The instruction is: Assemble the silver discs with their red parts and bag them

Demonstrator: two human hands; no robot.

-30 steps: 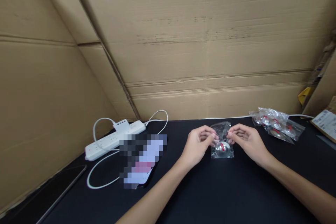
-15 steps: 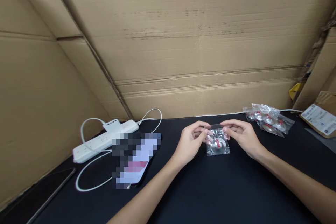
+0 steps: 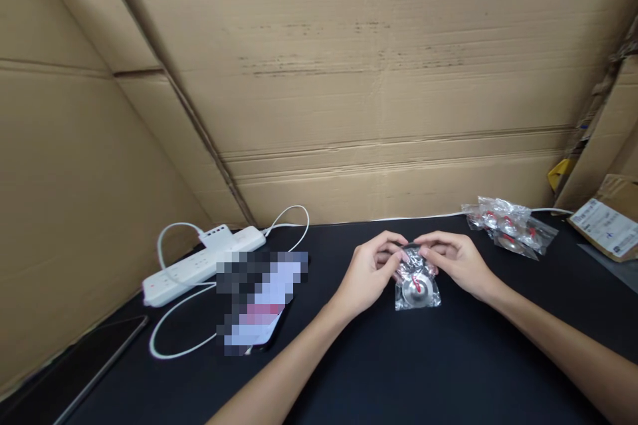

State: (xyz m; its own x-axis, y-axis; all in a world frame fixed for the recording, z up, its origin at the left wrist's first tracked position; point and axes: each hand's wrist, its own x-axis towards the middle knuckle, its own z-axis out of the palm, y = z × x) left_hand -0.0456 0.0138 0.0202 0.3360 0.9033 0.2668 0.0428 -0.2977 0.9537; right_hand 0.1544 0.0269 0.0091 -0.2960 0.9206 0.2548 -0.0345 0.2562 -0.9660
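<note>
The left hand (image 3: 373, 272) has its thumb and fingers curled in a pinch on the upper left of a small clear bag (image 3: 413, 271), and the right hand (image 3: 456, 260) pinches the upper right in the same way, its fingers bent over the top edge. Along the far left of the black table (image 3: 359, 365) lies a dark flat panel (image 3: 82, 358) with a pale edge. Next comes a white power strip (image 3: 179, 273), an adapter (image 3: 216, 236) plugged into it and a white cable (image 3: 152, 339) looping in front. Beside that is a phone-like device (image 3: 266, 309) — its screen blurred into blocks. Right of centre, between the hands, is the bag; its crumpled upper part is in their fingers, and a round silvery disc (image 3: 411, 295) with a red piece (image 3: 417, 284) shows in its lower part. Farther right, near the cardboard wall (image 3: 373, 106), similar clear packets (image 3: 513, 229) lie heaped — red and silver showing through — and then a yellow object (image 3: 559, 174) and a brown parcel (image 3: 627, 202) with a white label (image 3: 605, 227).
</note>
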